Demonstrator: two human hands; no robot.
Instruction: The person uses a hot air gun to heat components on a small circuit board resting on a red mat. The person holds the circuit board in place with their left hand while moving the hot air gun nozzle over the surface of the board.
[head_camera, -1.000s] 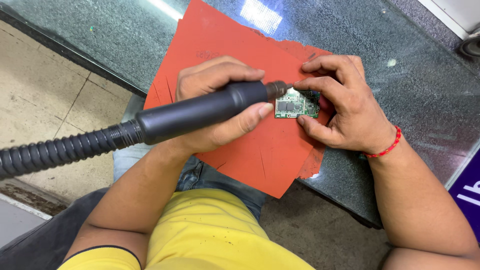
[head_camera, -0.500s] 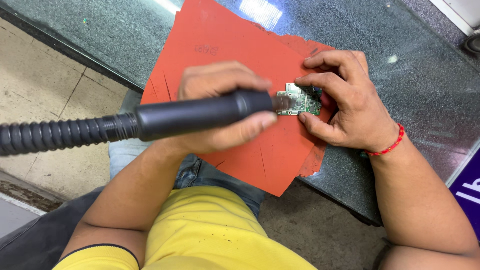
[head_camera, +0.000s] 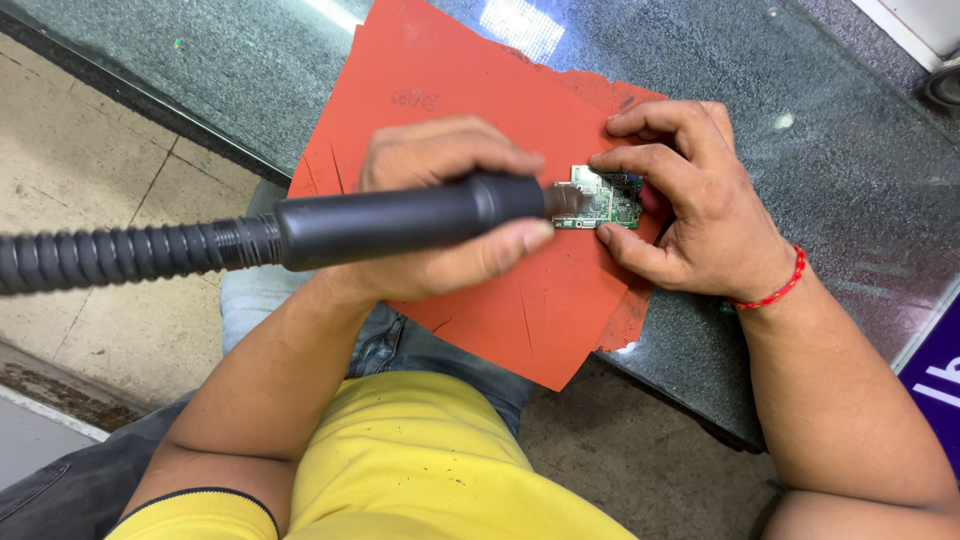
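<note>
My left hand (head_camera: 440, 210) grips a black hot-air wand (head_camera: 400, 222) with a ribbed hose (head_camera: 120, 255) trailing off to the left. Its metal nozzle tip sits over the left edge of a small green circuit board (head_camera: 612, 200). The board lies on a red-orange mat (head_camera: 480, 110). My right hand (head_camera: 690, 210) pins the board from the right, fingers on its top edge and thumb at its lower edge. A red thread band circles that wrist.
The mat rests on a dark speckled glass-topped counter (head_camera: 800, 80) and overhangs its near edge. Below are a tiled floor (head_camera: 70, 170), my jeans and yellow shirt. A purple object (head_camera: 935, 375) shows at the right edge.
The wand and my left hand have shifted slightly left and down in view; the nozzle stays at the board's left edge. My right hand keeps holding the board.
</note>
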